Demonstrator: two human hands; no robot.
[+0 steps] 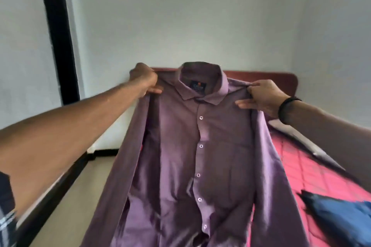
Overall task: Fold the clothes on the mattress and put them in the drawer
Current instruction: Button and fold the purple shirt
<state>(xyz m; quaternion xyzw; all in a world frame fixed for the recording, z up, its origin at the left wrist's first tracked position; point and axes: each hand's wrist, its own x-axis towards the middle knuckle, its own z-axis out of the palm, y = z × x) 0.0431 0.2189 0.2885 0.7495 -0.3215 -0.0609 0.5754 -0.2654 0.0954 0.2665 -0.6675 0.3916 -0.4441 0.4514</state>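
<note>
We hold the shirt [196, 146] up before us, left hand [143, 79] at one shoulder, right hand [261, 96] at the other. Behind it lies the mattress [313, 168], headboard [281, 80] beyond; a folded garment [341, 218] rests on the mattress, right.

Head camera looks forward over the mattress [313, 168] toward the wall [180, 22]

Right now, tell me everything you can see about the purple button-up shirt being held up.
The purple button-up shirt looks like smooth woven cloth, long-sleeved, with a stiff collar, a dark label inside the neck and a row of small pale buttons down the front, which looks buttoned. It hangs upright and spread, front toward the camera, above the red quilted mattress. The left hand grips one shoulder and the right hand pinches the other. Both sleeves hang down at the sides. Its hem is out of view.
</note>
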